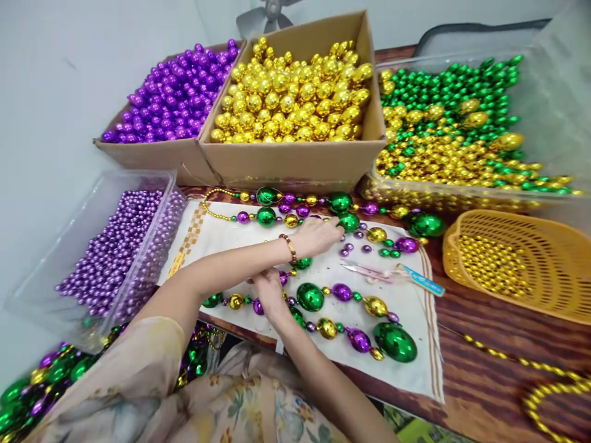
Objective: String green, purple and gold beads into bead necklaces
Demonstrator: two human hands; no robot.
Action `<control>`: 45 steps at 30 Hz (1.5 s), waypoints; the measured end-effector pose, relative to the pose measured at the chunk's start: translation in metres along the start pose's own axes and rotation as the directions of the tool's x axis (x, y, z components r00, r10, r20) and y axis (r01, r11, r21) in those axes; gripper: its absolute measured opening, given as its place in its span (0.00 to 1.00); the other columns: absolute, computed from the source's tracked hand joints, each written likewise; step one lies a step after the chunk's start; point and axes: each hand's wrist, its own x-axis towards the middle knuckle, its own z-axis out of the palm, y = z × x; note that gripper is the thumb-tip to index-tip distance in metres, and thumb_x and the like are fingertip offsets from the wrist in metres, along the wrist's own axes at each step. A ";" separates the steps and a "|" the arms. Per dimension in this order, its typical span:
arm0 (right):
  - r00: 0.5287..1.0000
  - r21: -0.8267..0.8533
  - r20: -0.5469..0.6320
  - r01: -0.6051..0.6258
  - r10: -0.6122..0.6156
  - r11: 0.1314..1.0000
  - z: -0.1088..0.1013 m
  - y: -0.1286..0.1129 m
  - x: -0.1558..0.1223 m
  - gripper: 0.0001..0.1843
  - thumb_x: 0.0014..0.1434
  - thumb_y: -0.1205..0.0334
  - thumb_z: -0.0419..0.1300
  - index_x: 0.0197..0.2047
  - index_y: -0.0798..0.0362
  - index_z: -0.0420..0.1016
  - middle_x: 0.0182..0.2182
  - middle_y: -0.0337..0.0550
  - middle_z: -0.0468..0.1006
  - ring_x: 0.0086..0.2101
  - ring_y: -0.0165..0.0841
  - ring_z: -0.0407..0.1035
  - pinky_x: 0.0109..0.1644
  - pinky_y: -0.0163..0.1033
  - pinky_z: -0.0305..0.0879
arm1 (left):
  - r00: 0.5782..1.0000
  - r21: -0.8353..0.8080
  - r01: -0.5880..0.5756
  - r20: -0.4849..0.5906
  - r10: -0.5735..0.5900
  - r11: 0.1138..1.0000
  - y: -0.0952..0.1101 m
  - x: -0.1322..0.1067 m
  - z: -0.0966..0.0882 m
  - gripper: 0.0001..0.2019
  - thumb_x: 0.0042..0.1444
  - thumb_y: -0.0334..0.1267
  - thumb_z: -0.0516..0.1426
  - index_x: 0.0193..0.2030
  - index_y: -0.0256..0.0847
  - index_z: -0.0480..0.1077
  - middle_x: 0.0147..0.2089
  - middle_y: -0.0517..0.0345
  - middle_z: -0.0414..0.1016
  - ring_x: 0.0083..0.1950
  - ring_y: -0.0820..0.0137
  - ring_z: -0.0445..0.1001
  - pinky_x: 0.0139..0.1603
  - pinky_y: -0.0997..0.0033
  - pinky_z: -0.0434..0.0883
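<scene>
My left hand (318, 238), with a dark bead bracelet at the wrist, reaches across to the right over a white cloth (397, 375). Its fingers are drawn together beside a big green bead (347, 222) on a strand; what they pinch is hidden. Nearer my body, my right hand (269, 296) is closed on a bead strand (282, 278), below my left wrist. More of that green, purple and gold strand curves over the front of the cloth, ending near a large green bead (396, 342). Small loose purple beads (366, 249) lie right of my left fingertips.
Thread snips (369, 272) with a blue tag lie on the cloth. Boxes of purple beads (180, 92) and gold beads (295, 92) stand behind. A clear bin (462, 184) and a yellow basket (554, 277) are at right, another clear bin (55, 246) at left.
</scene>
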 end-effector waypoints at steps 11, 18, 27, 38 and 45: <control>0.955 -0.165 0.006 0.295 -0.298 0.941 0.004 -0.029 -0.003 0.08 0.58 0.55 0.63 0.31 0.50 0.77 0.35 0.41 0.77 0.40 0.36 0.69 0.48 0.42 0.63 | 0.773 -0.962 -0.180 -0.010 -0.634 -0.204 -0.064 -0.186 -0.063 0.12 0.57 0.40 0.65 0.47 0.39 0.78 0.42 0.53 0.80 0.42 0.71 0.78 0.51 0.67 0.73; 0.907 -0.324 0.150 0.422 -0.394 0.847 0.032 -0.041 -0.002 0.07 0.59 0.58 0.64 0.31 0.49 0.78 0.44 0.44 0.75 0.48 0.39 0.68 0.55 0.47 0.62 | 0.670 -0.818 -0.376 0.085 -0.737 -0.436 -0.061 -0.239 -0.037 0.08 0.57 0.37 0.66 0.41 0.37 0.77 0.38 0.56 0.79 0.42 0.71 0.79 0.52 0.68 0.75; 0.911 -0.327 0.200 0.408 -0.360 0.852 0.051 -0.039 0.007 0.06 0.56 0.60 0.65 0.27 0.49 0.78 0.44 0.44 0.76 0.50 0.39 0.69 0.60 0.50 0.61 | 0.600 -0.705 -0.438 0.233 -0.766 -0.558 -0.062 -0.244 -0.022 0.05 0.59 0.36 0.64 0.38 0.38 0.74 0.34 0.57 0.78 0.37 0.71 0.79 0.38 0.72 0.77; 0.947 -0.219 0.186 0.299 -0.261 0.929 0.058 -0.033 0.017 0.07 0.54 0.59 0.66 0.26 0.50 0.78 0.39 0.43 0.76 0.46 0.38 0.70 0.58 0.49 0.63 | 0.576 -0.729 -0.442 0.217 -0.788 -0.523 -0.062 -0.243 -0.022 0.09 0.54 0.35 0.67 0.35 0.36 0.72 0.33 0.59 0.77 0.33 0.73 0.79 0.31 0.77 0.74; 0.955 -0.218 0.174 0.276 -0.241 0.936 0.057 -0.031 0.018 0.08 0.54 0.58 0.66 0.25 0.50 0.78 0.39 0.43 0.76 0.45 0.38 0.70 0.55 0.48 0.65 | 0.602 -0.743 -0.419 0.202 -0.772 -0.521 -0.063 -0.244 -0.021 0.09 0.54 0.35 0.67 0.35 0.36 0.72 0.33 0.59 0.77 0.33 0.74 0.77 0.34 0.75 0.74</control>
